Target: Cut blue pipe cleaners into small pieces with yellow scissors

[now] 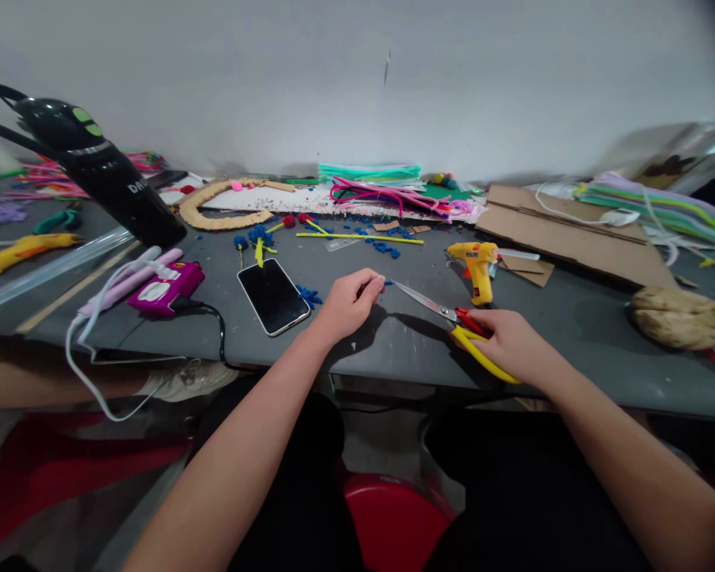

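My left hand (350, 302) hovers over the grey table (393, 342), fingers pinched on a small blue piece (388, 283) at the tips of the scissors. My right hand (512, 343) grips the yellow and red handles of the scissors (446, 316), whose blades point left toward that piece. A black phone (272, 295) lies face up just left of my left hand. A yellow glue gun (477, 267) stands behind the scissors.
Blue scraps (307, 295), pipe cleaners (387, 195) and a yellow stick (357, 236) litter the back. Cardboard sheets (566, 230) lie at right, a brown lump (682, 316) at the right edge. A black lamp (104, 175), a magenta device (165, 287) with cables and a cardboard ring (220, 208) sit left.
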The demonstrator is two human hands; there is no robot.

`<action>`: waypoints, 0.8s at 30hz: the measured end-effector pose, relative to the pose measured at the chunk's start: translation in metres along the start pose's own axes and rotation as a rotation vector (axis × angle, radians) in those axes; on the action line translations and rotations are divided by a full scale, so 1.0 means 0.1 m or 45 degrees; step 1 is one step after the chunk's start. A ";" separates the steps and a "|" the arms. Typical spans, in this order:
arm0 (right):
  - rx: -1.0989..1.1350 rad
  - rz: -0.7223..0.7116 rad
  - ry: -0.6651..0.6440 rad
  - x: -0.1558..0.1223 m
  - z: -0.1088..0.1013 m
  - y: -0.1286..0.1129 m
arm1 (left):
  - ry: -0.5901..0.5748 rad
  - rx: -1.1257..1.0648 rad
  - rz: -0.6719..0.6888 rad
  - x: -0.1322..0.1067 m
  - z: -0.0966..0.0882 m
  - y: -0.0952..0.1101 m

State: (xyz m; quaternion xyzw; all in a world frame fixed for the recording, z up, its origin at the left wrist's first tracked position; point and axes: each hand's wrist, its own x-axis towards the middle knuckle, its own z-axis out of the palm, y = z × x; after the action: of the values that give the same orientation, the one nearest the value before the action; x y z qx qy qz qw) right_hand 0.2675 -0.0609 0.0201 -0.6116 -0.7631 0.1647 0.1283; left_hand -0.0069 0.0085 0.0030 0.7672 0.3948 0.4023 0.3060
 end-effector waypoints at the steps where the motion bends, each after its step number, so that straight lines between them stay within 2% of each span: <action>1: 0.002 -0.004 0.002 0.00 0.00 0.00 | 0.003 -0.001 -0.002 0.00 0.00 0.00; 15: -0.026 0.039 0.020 0.01 0.00 -0.01 | 0.004 -0.011 -0.013 -0.01 -0.01 0.02; 24: 0.029 0.077 -0.042 -0.01 0.01 0.01 | 0.008 0.003 -0.016 -0.01 -0.01 0.03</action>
State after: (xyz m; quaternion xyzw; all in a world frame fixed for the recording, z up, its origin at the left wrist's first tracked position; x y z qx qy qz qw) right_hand 0.2685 -0.0620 0.0185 -0.6300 -0.7445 0.1872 0.1175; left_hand -0.0070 0.0065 0.0052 0.7639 0.4012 0.4021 0.3064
